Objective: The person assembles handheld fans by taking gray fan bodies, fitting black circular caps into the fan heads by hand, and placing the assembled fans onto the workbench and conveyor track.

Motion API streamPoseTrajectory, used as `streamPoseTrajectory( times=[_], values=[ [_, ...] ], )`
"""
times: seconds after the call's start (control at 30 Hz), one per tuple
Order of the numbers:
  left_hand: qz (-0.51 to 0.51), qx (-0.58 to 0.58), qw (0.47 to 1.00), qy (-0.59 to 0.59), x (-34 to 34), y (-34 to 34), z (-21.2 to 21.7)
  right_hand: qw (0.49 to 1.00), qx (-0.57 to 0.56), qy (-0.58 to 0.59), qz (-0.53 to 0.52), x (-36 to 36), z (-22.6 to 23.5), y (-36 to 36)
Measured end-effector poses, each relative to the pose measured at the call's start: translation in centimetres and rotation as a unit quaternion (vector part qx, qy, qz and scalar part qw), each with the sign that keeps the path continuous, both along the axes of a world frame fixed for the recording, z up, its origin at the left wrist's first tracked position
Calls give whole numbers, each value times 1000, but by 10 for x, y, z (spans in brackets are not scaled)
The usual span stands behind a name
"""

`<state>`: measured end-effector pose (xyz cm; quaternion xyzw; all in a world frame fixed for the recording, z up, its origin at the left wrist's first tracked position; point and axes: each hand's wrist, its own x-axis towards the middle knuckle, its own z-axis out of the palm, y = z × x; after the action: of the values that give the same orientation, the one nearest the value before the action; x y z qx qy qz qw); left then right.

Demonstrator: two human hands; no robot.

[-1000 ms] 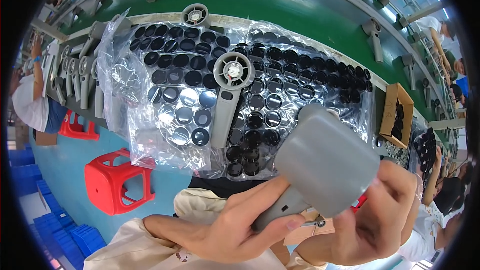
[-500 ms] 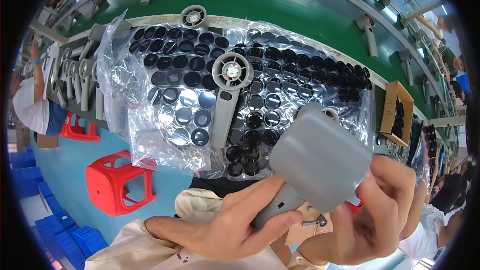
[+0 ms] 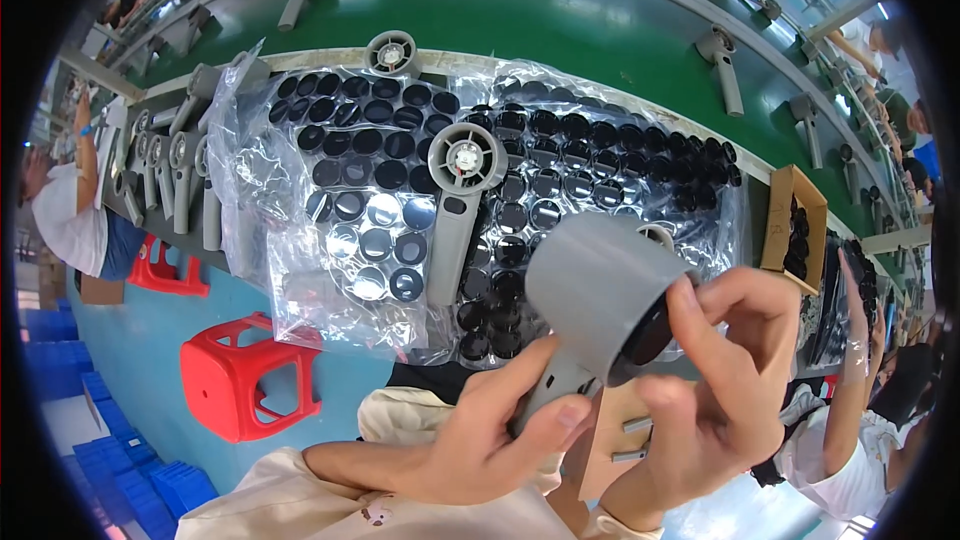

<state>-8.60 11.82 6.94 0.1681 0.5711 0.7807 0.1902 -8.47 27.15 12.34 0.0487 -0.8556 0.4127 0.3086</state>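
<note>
My left hand (image 3: 490,435) grips the handle of a grey plastic housing (image 3: 590,295), a round barrel on a stem, held up in front of me. My right hand (image 3: 715,380) holds a round black cap (image 3: 645,335) against the open end of the barrel, fingers wrapped around its rim. Below and behind lie clear plastic bags of black round caps (image 3: 400,170) spread on the bench. On top of them rests another grey housing (image 3: 462,195) with a fan grille facing up.
A green conveyor belt (image 3: 560,30) runs behind the bench with grey housings (image 3: 725,75) spaced on it. More grey housings (image 3: 170,175) line the left. A cardboard box (image 3: 795,230) of black parts sits right. A red stool (image 3: 245,375) stands below. Other people work at both sides.
The grey housing has tilted so its open end turns toward my right hand, which has shifted around to press the black cap onto that end.
</note>
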Motion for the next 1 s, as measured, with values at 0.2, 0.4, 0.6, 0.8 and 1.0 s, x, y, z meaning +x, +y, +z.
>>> streamPoseTrajectory(
  times=[0.2, 0.4, 0.6, 0.8, 1.0],
  values=[
    [-100, 17, 994, -42, -14, -2, 5, 945, -319, -49, -47, -8, -25, -34],
    [21, -196, 946, 259, -34, -15, 26, 947, -308, -73, -59, 12, -28, -23],
    [25, -31, 963, 265, -30, 11, 17, 955, -281, -4, -98, 16, -25, -37],
    [72, -28, 954, 291, -18, 13, 10, 966, -249, -39, -65, 27, -25, -32],
    [28, -7, 983, 183, -15, 14, 19, 936, -323, -93, -103, 33, -23, -37]
  ],
)
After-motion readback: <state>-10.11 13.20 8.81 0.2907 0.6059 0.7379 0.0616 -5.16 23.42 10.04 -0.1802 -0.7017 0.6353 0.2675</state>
